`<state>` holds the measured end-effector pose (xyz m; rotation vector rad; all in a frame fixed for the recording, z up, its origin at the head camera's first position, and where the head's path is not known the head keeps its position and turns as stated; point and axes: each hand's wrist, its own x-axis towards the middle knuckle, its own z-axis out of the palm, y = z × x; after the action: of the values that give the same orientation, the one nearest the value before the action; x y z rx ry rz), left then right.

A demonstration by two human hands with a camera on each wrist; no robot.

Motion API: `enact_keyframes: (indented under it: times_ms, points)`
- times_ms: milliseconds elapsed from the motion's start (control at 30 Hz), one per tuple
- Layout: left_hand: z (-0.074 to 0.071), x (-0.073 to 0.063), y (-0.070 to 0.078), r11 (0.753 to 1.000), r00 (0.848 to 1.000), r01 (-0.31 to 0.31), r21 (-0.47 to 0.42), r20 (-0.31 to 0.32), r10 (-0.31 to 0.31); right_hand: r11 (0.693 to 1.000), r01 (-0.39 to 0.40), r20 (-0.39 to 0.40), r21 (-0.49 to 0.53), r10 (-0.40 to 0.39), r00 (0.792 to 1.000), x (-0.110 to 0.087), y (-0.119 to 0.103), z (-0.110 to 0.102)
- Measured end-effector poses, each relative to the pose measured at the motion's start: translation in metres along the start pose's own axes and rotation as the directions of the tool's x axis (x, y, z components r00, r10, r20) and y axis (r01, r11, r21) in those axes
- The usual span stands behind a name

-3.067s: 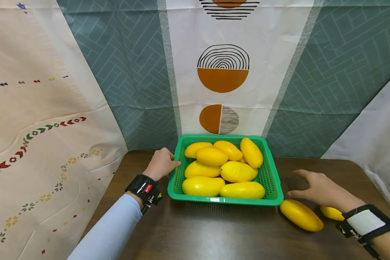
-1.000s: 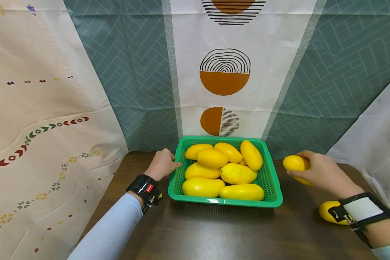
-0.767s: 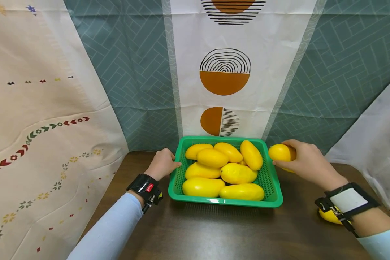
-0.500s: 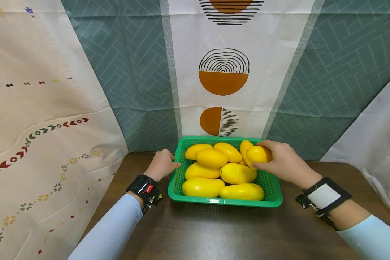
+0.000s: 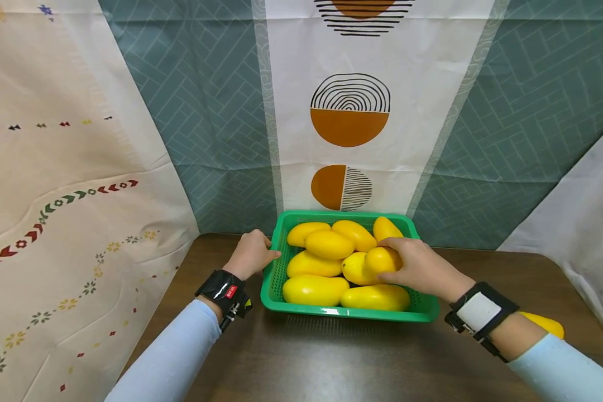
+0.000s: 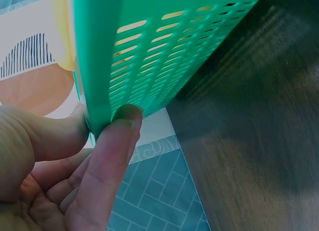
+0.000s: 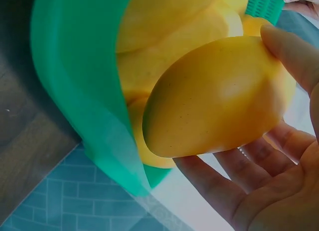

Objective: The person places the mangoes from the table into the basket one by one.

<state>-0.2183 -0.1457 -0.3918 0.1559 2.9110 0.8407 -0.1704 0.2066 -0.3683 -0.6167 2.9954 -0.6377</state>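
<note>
A green plastic basket with perforated walls stands on the brown table, filled with several yellow mangoes. At its left end my left hand pinches the rim between thumb and fingers; the left wrist view shows the thumb inside and a fingertip against the slotted outer wall. Over the basket's right half, my right hand grips another mango, thumb on one side and fingers on the other. In the head view this mango overlaps the ones lying below it.
One more mango lies on the table to the right, partly hidden by the right forearm. A patterned cloth hangs right behind the basket, and a cream cloth drapes on the left.
My right hand has picked up a mango from the table right of the basket and carried it left over the basket. The left hand has stayed on the rim.
</note>
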Motion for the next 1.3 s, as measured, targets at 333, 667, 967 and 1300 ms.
enact_keyframes:
  times_ms: [333, 667, 967, 1300]
  points:
    - [0.002, -0.001, 0.001, 1.0, 1.0, 0.009, -0.009, 0.009, -0.009, 0.999, -0.02, 0.068, 0.032, 0.017, 0.998, -0.004, 0.005, 0.009]
    - [0.001, 0.001, 0.002, 1.0, 1.0, 0.005, -0.015, 0.007, -0.004, 0.999, -0.014, 0.062, 0.043, 0.011, 0.998, -0.005, 0.009, 0.012]
    - [0.001, 0.001, 0.002, 1.0, 1.0, 0.01, -0.029, 0.011, -0.009, 0.999, -0.001, 0.062, 0.035, -0.001, 0.998, -0.005, 0.009, 0.014]
    - [0.0, 0.001, 0.0, 0.999, 1.0, 0.015, -0.042, 0.02, -0.014, 1.0, -0.025, 0.047, 0.016, 0.024, 0.999, -0.01, 0.015, 0.01]
